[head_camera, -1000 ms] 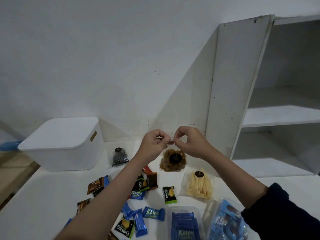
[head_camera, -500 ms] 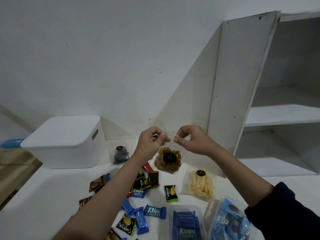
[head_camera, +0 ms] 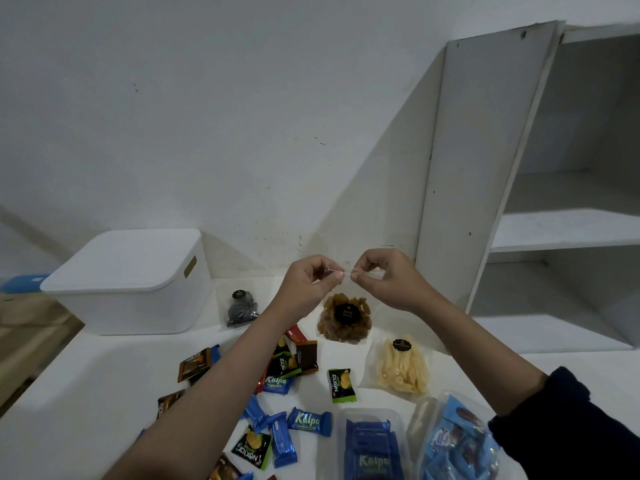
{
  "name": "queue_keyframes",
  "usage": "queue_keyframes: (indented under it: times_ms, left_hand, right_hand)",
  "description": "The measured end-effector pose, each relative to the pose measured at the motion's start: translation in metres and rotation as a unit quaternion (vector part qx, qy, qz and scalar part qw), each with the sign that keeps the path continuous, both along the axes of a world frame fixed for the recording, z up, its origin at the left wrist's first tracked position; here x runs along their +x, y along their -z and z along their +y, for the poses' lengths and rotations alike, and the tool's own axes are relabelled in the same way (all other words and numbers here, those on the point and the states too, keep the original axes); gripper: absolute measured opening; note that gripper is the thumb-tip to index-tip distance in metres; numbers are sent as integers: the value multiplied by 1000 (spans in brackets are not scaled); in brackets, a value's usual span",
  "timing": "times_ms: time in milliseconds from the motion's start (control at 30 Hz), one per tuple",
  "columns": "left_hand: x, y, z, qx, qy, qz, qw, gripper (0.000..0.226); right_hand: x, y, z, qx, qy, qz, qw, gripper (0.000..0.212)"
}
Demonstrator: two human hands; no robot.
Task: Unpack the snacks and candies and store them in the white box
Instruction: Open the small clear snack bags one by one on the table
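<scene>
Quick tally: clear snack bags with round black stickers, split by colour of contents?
dark bag: 1
brown bag: 1
pale yellow bag: 1
Total: 3

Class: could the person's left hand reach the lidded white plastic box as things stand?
Probably not at once: the left hand and right hand both pinch a clear snack bag; the white box stands unobstructed.
</scene>
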State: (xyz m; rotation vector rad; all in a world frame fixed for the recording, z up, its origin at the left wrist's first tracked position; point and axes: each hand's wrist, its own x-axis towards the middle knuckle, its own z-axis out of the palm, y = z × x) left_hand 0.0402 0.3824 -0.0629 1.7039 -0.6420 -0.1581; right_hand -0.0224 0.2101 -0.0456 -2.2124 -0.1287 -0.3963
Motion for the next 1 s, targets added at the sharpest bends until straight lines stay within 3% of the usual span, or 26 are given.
queue_keyframes:
  times_ms: [300, 600, 800, 1000]
  left_hand:
    - [-1, 3, 0, 38, -16, -48, 998, 11]
    - [-7, 0, 4, 10, -14, -29, 999, 10]
    - [-9, -5, 10, -29, -23, 41, 998, 13]
    - [-9, -1, 8, 12, -46, -3, 999, 10]
  right_hand:
    - [1, 0, 7, -13, 0, -1, 1000, 9]
    - [3, -1, 11, -62, -10, -10, 998, 5]
    - [2, 2, 7, -26, 7, -1, 1000, 6]
    - [1, 5, 10, -42, -9, -3, 999, 4]
